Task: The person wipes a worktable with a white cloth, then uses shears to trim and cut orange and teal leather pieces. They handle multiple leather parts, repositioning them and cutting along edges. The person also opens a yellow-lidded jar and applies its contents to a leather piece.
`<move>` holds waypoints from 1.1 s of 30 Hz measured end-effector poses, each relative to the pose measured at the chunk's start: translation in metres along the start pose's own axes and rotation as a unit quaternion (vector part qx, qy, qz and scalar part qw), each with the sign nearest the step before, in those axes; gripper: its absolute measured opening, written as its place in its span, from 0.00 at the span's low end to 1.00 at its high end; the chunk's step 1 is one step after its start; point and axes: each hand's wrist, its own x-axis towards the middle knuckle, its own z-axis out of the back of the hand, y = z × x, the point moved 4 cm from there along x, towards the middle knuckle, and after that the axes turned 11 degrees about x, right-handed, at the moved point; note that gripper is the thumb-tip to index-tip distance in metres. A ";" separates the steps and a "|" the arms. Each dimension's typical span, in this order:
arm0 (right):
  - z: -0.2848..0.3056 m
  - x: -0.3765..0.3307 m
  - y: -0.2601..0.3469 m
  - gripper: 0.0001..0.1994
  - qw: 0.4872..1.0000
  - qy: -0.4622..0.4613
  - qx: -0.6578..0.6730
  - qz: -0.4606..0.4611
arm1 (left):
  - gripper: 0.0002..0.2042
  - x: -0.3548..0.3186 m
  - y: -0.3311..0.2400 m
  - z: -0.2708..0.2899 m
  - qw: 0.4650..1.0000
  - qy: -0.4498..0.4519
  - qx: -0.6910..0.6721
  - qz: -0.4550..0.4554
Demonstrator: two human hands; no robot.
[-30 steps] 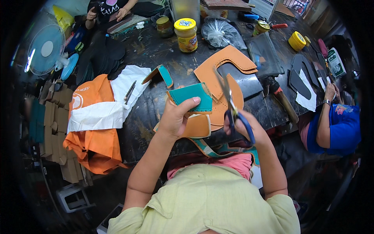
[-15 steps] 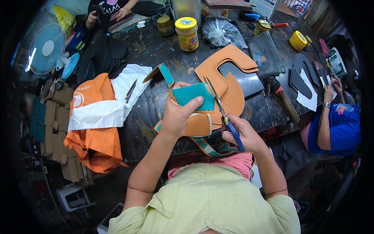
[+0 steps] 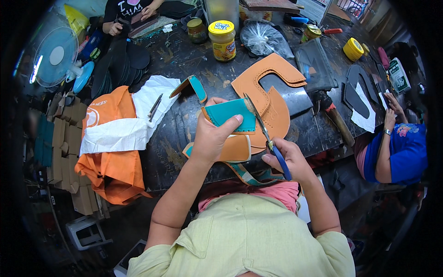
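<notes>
L hand (image 3: pixel 210 138): fingers clamped on 1 teal pc (image 3: pixel 226 114), thumb flat on its face. R hand (image 3: pixel 293 159): fingers closed round 1 scissors (image 3: pixel 273 150), blue handles, blades up along the pc's R edge; can't tell if they touch it. Teal pc is approx. square, smooth-faced, tan showing at L edge, rough tan patch at top R, small dark marks along bottom; held up over the dark counter (image 3: pixel 159 164).

Below it: 1 rounded tan pc (image 3: pixel 236 148) w/ pale edging, 1 teal-lined strap (image 3: pixel 251 176) nr front edge. Beyond: 1 folded teal/tan pc (image 3: pixel 197 88); big curved tan pcs (image 3: pixel 251 81) w/ punched holes, overlapping, at least 2.

Further out: 1 hammer-like tool (image 3: pixel 340 122), 1 yellow-lid jar (image 3: pixel 224 48), 1 fan (image 3: pixel 56 56), 2 co-workers: dark shirt (image 3: pixel 131 10) far L, blue top (image 3: pixel 408 154) far R.
</notes>
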 end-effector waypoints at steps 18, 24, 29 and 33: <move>0.003 -0.008 -0.009 0.12 0.999 -0.054 -0.002 0.001 | 0.16 -0.001 0.005 -0.002 1.000 0.005 -0.010 0.007; 0.006 -0.003 -0.011 0.14 0.998 -0.052 -0.031 0.017 | 0.15 0.000 0.007 -0.005 1.000 0.014 0.003 -0.002; 0.009 0.007 -0.011 0.15 0.998 -0.058 -0.017 0.026 | 0.15 0.000 0.011 -0.011 0.999 0.030 0.012 -0.001; 0.011 0.005 -0.011 0.14 0.995 -0.082 -0.046 0.013 | 0.15 -0.002 0.009 -0.004 0.998 0.022 0.051 0.006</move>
